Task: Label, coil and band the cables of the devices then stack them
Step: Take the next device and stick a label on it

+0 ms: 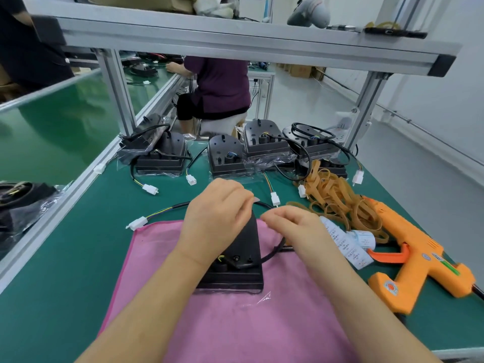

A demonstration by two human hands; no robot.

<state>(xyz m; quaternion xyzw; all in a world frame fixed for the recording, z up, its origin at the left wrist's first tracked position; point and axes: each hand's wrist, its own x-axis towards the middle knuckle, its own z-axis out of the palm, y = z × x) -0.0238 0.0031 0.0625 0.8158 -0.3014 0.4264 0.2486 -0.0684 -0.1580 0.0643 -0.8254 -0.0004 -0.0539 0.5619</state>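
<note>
A black device (pixel 235 268) lies on a pink cloth (pixel 235 323) in front of me. Its black cable (pixel 167 208) runs left to a white connector (pixel 137 222) and loops round the right side. My left hand (pixel 214 218) is above the device with its fingers curled, pinching the cable near a small label. My right hand (pixel 290 226) is close beside it with fingertips pinched at the same spot. A strip of white labels (pixel 348 242) lies to the right. A pile of tan rubber bands (pixel 332 197) sits beyond it.
Several more black devices (pixel 227 158) with loose cables and white connectors stand at the back of the green table (pixel 65 258). An orange glue gun (pixel 419 255) lies at the right edge. An aluminium frame post (pixel 119 93) stands back left. A person sits beyond.
</note>
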